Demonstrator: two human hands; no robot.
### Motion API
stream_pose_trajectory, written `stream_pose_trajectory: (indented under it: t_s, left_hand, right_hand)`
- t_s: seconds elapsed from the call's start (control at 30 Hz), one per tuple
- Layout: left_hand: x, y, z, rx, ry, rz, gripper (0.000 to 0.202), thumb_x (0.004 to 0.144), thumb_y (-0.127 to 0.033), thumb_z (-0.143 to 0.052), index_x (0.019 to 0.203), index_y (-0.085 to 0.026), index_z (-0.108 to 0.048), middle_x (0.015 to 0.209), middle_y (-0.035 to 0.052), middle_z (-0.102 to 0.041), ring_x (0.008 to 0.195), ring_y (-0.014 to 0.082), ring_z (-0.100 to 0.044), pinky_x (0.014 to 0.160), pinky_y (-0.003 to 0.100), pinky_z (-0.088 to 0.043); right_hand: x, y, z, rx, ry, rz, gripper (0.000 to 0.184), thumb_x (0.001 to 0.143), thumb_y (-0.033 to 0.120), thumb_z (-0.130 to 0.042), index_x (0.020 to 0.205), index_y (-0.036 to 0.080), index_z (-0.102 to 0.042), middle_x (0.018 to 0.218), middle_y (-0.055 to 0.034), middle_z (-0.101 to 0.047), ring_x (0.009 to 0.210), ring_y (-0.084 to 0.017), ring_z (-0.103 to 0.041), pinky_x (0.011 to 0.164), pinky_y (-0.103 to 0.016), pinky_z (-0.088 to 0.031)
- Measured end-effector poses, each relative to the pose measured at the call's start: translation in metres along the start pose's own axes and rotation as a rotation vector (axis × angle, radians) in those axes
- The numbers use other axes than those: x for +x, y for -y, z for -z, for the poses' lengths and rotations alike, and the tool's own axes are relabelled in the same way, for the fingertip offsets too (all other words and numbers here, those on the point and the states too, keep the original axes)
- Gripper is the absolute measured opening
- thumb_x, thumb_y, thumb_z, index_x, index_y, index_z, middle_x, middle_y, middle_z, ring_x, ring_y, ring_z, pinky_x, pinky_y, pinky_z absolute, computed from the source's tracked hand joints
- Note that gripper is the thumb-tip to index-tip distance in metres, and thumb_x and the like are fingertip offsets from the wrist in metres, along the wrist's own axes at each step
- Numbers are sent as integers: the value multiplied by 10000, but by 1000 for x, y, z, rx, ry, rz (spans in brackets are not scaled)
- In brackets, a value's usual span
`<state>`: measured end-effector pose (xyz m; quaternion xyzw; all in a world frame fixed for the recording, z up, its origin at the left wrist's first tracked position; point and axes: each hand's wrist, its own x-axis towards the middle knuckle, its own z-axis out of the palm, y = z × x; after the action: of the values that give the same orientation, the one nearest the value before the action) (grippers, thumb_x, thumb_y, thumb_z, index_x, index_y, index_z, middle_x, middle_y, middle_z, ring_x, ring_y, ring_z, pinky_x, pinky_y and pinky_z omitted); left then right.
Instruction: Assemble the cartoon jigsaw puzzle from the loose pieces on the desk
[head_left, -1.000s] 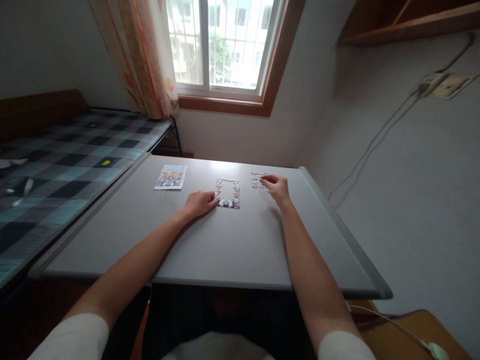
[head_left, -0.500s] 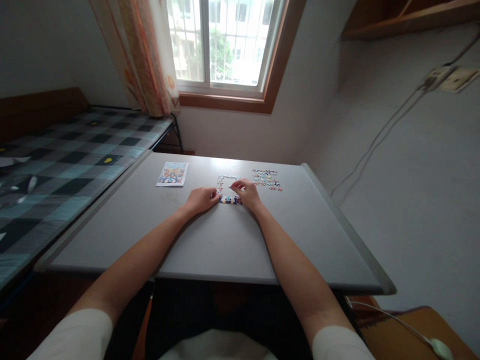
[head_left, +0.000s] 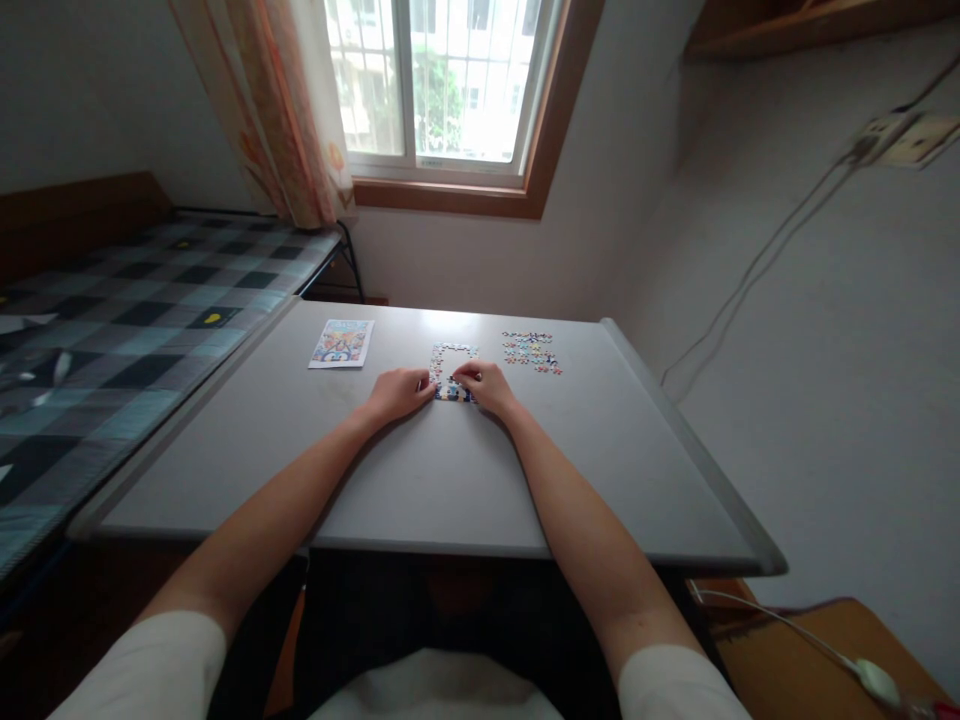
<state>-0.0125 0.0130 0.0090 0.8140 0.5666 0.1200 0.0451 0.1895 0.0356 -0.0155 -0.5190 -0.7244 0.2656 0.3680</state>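
A small jigsaw frame [head_left: 447, 352], only its border assembled, lies on the grey table [head_left: 450, 470]. My left hand [head_left: 400, 390] rests against the frame's lower left corner with its fingers curled. My right hand [head_left: 486, 385] is over the frame's lower edge, fingers pinched together on something too small to make out. A patch of loose puzzle pieces [head_left: 532, 352] lies to the right of the frame. A colourful reference picture card [head_left: 342, 343] lies to the left.
A bed with a checked blanket [head_left: 112, 330] stands along the table's left side. A window [head_left: 435, 80] with a curtain is behind the table. Cables and a wall socket [head_left: 900, 140] run along the right wall. A wooden surface with a white cable [head_left: 825, 650] sits at lower right.
My right hand has moved from the loose pieces at the right over to the frame's lower edge. My left hand has stayed at the frame's corner.
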Motion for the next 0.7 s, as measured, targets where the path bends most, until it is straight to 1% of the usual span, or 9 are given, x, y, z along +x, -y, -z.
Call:
stream_pose_trajectory:
  t_s: [0.13,0.33,0.53,0.7]
  left_hand:
    - [0,0,-1,8,7,2,368,870,-508,-444,771,-215,-643,756,45,-689,679,186,-594,556,259,-291]
    - [1,0,-1,12,14,10,373,870,-512,-447,781,-213,-652,771,49,-696,693,186,-601,572,256,-315]
    - [1,0,-2,8,16,12,369,866,-516,-451,789,-218,-654,762,45,-695,692,185,-602,574,255,-320]
    - [2,1,-3,5,-6,-4,362,865,-508,-454,773,-219,-652,736,44,-686,676,189,-599,564,261,-311]
  right_hand:
    - [0,1,1,-39,31,20,126,803,215,-612,825,210,-737,847,-9,-733,830,-148,-645,802,-267,-470]
    - [-3,7,4,-115,54,42,137,813,209,-608,844,212,-741,853,-11,-724,816,-144,-626,794,-263,-446]
    - [-5,12,5,-244,25,42,123,808,227,-626,837,231,-746,875,-22,-694,827,-151,-589,796,-270,-424]
    - [-5,11,3,-270,6,58,115,803,232,-634,819,227,-748,838,-23,-670,815,-155,-575,780,-274,-413]
